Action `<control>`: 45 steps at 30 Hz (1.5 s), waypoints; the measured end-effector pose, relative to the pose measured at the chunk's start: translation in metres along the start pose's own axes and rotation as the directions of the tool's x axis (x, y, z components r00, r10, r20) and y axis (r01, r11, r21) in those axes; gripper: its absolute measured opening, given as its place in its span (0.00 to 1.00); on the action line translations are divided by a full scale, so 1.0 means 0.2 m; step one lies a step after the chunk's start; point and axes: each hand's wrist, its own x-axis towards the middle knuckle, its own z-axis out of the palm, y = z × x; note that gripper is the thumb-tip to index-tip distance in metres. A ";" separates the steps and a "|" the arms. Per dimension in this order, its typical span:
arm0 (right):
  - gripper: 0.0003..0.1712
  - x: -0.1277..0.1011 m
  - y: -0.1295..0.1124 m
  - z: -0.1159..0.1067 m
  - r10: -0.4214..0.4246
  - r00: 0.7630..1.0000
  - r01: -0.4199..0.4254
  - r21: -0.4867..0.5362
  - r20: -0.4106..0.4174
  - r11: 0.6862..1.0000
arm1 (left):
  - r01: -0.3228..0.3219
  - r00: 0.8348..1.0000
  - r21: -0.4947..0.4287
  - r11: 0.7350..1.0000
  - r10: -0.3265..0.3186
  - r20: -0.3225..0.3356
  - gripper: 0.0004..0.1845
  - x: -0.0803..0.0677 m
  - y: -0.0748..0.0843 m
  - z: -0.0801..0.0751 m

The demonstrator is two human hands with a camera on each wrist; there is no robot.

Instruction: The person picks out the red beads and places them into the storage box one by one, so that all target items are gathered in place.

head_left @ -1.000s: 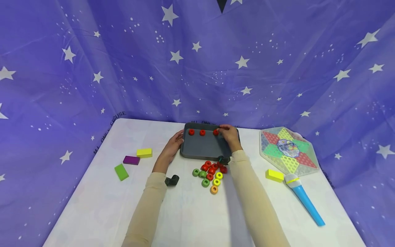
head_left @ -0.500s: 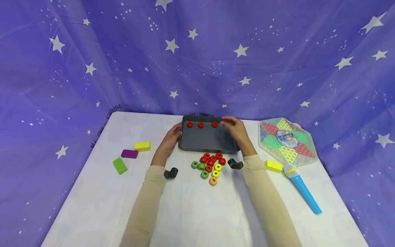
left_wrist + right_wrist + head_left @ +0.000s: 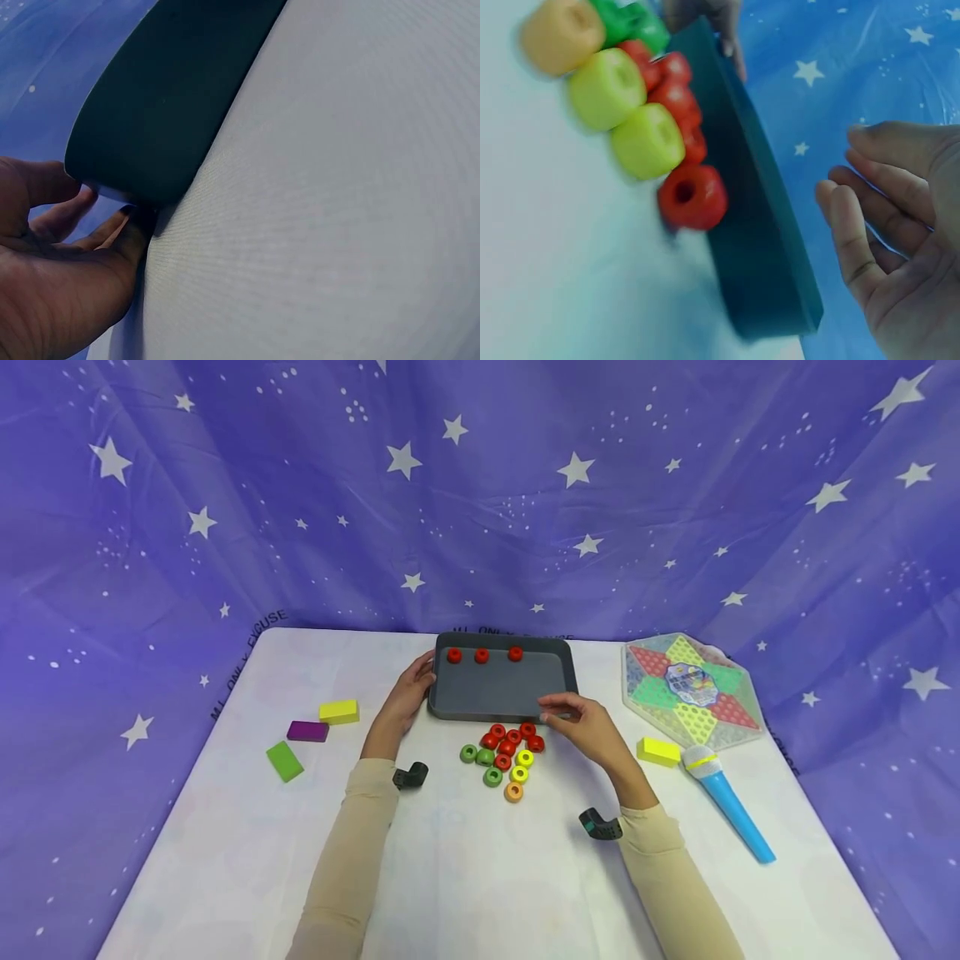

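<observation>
Starry purple cloth behind a white tabletop (image 3: 465, 877). Left hand (image 3: 405, 697) gripping the dark rectangular plastic tray (image 3: 498, 689) at its left edge. Right hand (image 3: 588, 727), fingers loose and apart, empty, beside glossy red rings (image 3: 513, 739) at the tray's near edge.

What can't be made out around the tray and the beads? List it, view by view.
- Head view: whether the left hand grips the tray or only rests against its rim; too small.
- Left wrist view: the tray's inside and its red beads; only the outer wall shows.
- Right wrist view: the pile of beads is blurred, and the tray's inside is hidden by its wall.
</observation>
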 end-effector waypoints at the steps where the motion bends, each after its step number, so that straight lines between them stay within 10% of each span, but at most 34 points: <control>1: 0.19 -0.02 0.01 0.00 -0.005 1.000 0.005 -0.025 -0.004 1.000 | -0.001 1.000 0.006 1.000 0.001 0.000 0.28 0.00 0.00 0.00; 23: 0.14 -0.11 0.18 0.13 -0.131 0.991 0.125 -0.183 -0.020 0.975 | 0.016 1.000 -0.006 1.000 -0.016 -0.003 0.28 0.00 0.01 0.01; 45: 0.12 0.08 -0.07 -0.01 -0.174 0.984 0.178 -0.213 0.033 0.961 | 0.004 1.000 0.002 1.000 -0.004 -0.006 0.28 -0.01 0.01 0.01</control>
